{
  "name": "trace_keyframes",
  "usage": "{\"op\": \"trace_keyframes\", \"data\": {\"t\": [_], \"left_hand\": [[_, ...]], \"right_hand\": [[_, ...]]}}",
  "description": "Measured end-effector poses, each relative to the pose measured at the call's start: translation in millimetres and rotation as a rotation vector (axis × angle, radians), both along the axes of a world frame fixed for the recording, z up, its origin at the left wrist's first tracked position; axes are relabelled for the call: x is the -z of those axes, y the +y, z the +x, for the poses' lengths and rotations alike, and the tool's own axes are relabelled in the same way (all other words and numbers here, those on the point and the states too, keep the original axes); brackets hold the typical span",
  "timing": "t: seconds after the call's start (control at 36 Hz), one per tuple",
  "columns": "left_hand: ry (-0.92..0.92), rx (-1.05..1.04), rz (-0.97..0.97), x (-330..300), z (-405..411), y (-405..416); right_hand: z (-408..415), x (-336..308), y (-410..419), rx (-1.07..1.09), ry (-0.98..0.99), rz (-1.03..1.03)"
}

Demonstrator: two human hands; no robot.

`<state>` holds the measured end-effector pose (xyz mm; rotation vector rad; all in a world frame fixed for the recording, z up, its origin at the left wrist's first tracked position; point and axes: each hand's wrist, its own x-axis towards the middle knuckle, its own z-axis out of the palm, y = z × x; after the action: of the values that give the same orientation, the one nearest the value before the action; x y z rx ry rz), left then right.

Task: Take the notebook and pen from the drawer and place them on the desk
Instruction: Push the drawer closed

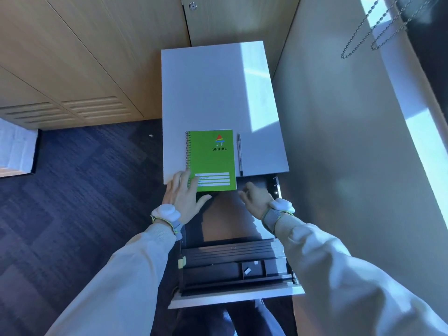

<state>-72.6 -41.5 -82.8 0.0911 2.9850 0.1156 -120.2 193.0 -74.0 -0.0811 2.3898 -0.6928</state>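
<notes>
Left hand [184, 195] flat, fingers spread, resting on near-left corner of green notebook [211, 159]; right hand [257, 198] loosely curled, holding nothing, over the open drawer [232, 267]. Notebook lying on white tabletop [213, 88], near edge overhanging; pen [239, 155] just right of it, apart. Placement step looks nearly done: next, nudge notebook fully on, then release.

Both arms reach forward in pale sleeves, a padded band on each wrist. The left hand [185, 195] lies flat, palm down, fingers spread. The right hand [255, 198] hangs loosely curled, fingers pointing left, holding nothing
</notes>
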Motion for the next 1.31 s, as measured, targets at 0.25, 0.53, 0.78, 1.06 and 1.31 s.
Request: {"op": "trace_keyframes", "data": {"t": [0.25,0.53,0.78,1.06,1.31], "left_hand": [[-0.174,0.322,0.208,8.4,87.5,27.6],[-0.555,0.407,0.102,33.0,153.0,52.0],[-0.58,0.409,-0.009,39.2,198.6,63.0],[-0.424,0.211,0.13,48.4,198.3,55.5],[-0.126,0.21,-0.001,42.0,157.8,42.2]], "right_hand": [[89.4,26.6,36.8,-0.386,-0.157,0.148],[147.7,32.9,54.5,-0.595,-0.122,0.166],[206.5,48.5,56.9,-0.595,-0.007,0.216],[223.2,42.4,68.7,-0.163,0.212,0.328],[171.8,45.8,57.6,-0.228,0.275,0.314]]}}
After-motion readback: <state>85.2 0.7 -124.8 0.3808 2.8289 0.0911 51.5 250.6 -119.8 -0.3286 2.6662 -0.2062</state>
